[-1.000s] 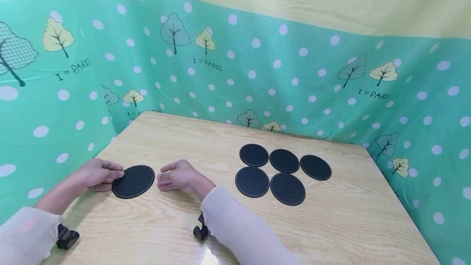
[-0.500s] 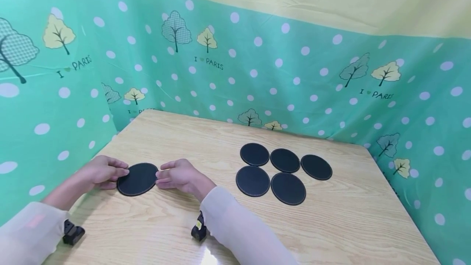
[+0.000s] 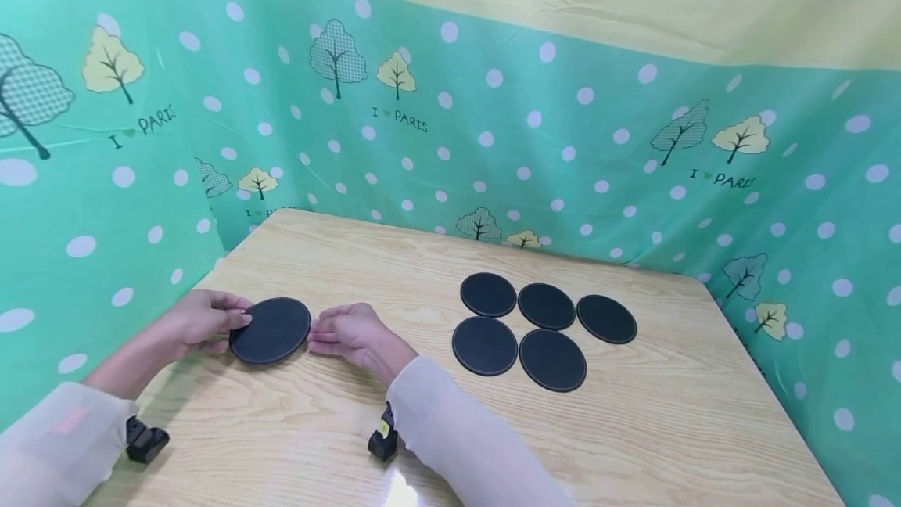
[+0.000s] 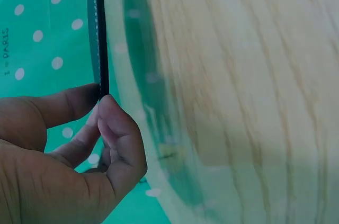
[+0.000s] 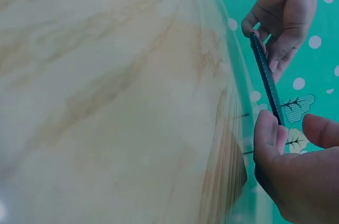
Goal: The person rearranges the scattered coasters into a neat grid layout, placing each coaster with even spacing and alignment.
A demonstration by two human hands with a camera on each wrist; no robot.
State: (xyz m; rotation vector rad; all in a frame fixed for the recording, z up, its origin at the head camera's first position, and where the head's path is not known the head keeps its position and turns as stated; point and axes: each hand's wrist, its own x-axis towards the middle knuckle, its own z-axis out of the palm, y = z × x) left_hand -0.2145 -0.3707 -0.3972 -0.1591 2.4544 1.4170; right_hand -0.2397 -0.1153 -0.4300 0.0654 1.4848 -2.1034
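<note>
A round black coaster (image 3: 271, 331) with stitching along its rim is held up over the left part of the table. My left hand (image 3: 193, 319) pinches its left edge, thumb on one face and fingers on the other, as the left wrist view shows with the coaster (image 4: 97, 33) edge-on. At the opposite edge is my right hand (image 3: 360, 339). In the right wrist view, the fingertips of my right hand (image 5: 302, 176) touch the end of the coaster (image 5: 266, 78), while the thumb stands away from it.
Several matching black coasters lie flat right of centre: three in a back row, including a middle one (image 3: 546, 306), and two in front, including a left one (image 3: 484, 346). A green dotted curtain (image 3: 422, 139) borders the wooden table (image 3: 669, 413).
The coaster has moved slightly right and up off the table in my left hand. My right hand's fingers, apart from it at first, have come to its right edge.
</note>
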